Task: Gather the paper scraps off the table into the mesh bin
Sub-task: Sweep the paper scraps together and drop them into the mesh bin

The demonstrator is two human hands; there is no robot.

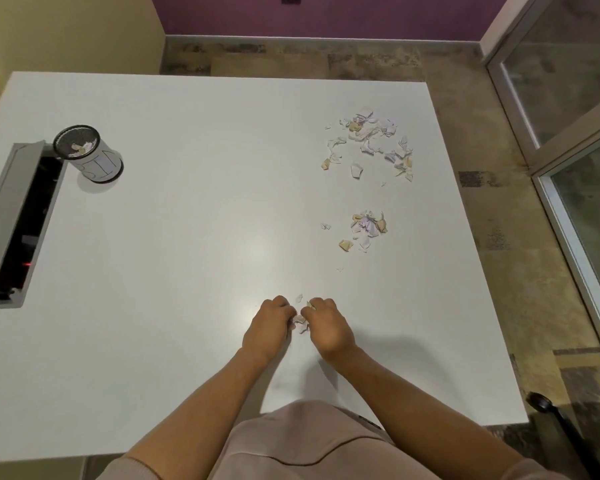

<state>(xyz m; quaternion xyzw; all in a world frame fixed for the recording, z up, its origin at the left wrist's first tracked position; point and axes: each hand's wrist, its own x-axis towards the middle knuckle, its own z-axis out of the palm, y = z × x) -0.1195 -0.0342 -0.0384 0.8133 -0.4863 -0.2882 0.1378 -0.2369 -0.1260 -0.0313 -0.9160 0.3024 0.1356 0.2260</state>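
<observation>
Both hands work together near the middle of the worktop's near edge. Left hand and right hand have fingers curled inward, knuckles almost touching, pinching a small clump of paper scraps between them. Grip on both sides: clamped on that clump. One or two loose bits lie just beyond the fingertips, not yet caught.

Mesh bin stands by the far left corner, next to an open cable hatch along the left edge. A few scraps already show inside it, so at least one load is in.

Remaining:
- big scatter toward the far right corner, the largest pile, untouched
- smaller cluster near the right edge, about mid-depth, with a few stray flecks around it
- tiny fleck between that cluster and the hands

My read: early to mid task, well under half done. The current handful is well apart from the bin, so it needs a carry diagonally across the worktop. At least two more trips for the right side. Small flecks look fiddly to pinch; sweeping them into piles first is likely quicker.
</observation>
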